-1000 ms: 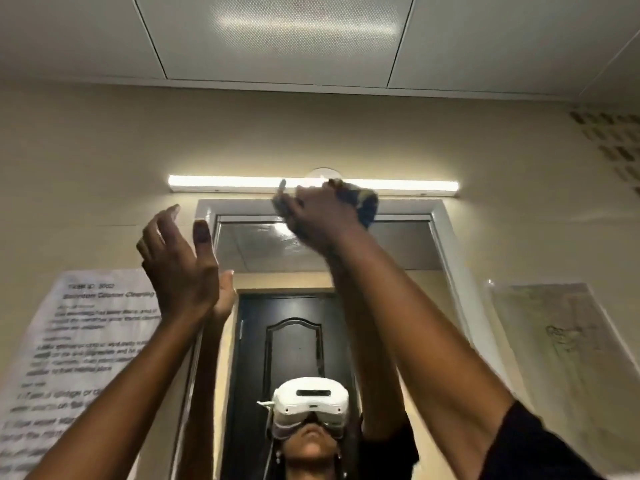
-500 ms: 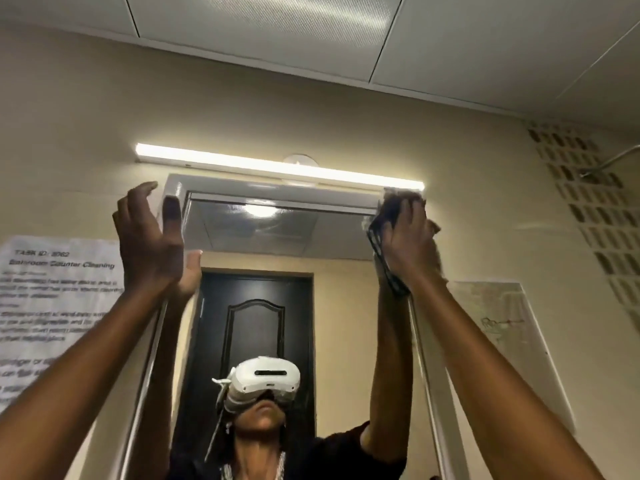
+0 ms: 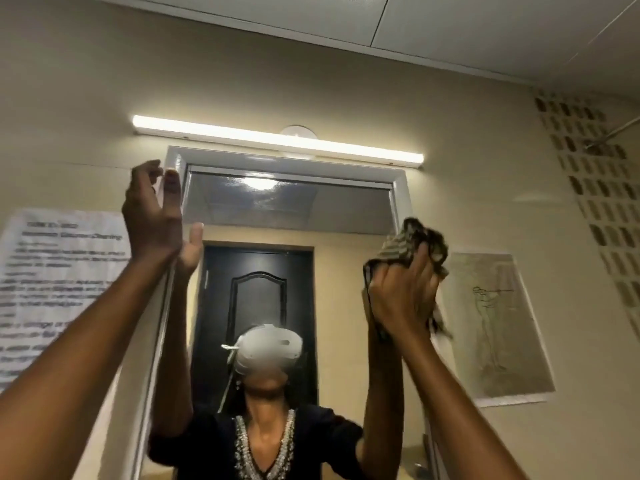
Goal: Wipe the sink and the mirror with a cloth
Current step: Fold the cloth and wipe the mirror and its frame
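Observation:
A tall mirror (image 3: 339, 216) in a white frame hangs on the beige wall in front of me. It reflects a person with a white headset and a dark door. My right hand (image 3: 401, 296) presses a bunched dark striped cloth (image 3: 412, 242) against the mirror's right edge, well below the top corner. My left hand (image 3: 152, 216) is raised at the frame's upper left corner, fingers apart, holding nothing. The sink is out of view.
A lit tube lamp (image 3: 277, 140) runs along the wall just above the mirror. A printed sheet (image 3: 59, 282) is taped to the wall on the left. A drawing poster (image 3: 495, 323) hangs on the right. Vent blocks (image 3: 595, 181) fill the upper right wall.
My right hand has swept the cloth from the top middle of the mirror to the top right corner, then down the right edge. The left hand stayed at the upper left corner.

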The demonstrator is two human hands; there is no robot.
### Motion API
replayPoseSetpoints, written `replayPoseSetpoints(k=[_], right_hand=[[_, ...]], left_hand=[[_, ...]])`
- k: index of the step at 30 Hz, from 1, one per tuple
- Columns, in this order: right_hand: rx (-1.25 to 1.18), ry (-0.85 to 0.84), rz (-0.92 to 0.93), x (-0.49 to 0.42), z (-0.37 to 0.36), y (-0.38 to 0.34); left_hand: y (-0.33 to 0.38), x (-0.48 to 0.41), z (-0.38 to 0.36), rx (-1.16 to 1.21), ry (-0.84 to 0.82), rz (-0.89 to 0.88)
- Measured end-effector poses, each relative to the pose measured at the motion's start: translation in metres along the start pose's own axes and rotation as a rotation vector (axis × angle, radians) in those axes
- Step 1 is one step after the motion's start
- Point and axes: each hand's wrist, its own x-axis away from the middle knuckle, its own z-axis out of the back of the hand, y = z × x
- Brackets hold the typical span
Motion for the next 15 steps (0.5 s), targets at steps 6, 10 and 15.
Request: replayPoseSetpoints(k=[6,10,15], right_hand=[[-0.034,-0.032,0.186,-0.089,-0.017,-0.101],[-0.195,-0.070,0.487,-0.085,-0.028,-0.176],[-0.419,-0.148,0.752,-0.043,-0.036,-0.233]], left_hand=[[0.002,0.010,0.010,0.064,-0.105,-0.047],[-0.010,0.008,0.014,0.151,-0.185,-0.061],[0.002,0.022,0.028,0.260,-0.192,0.008]])
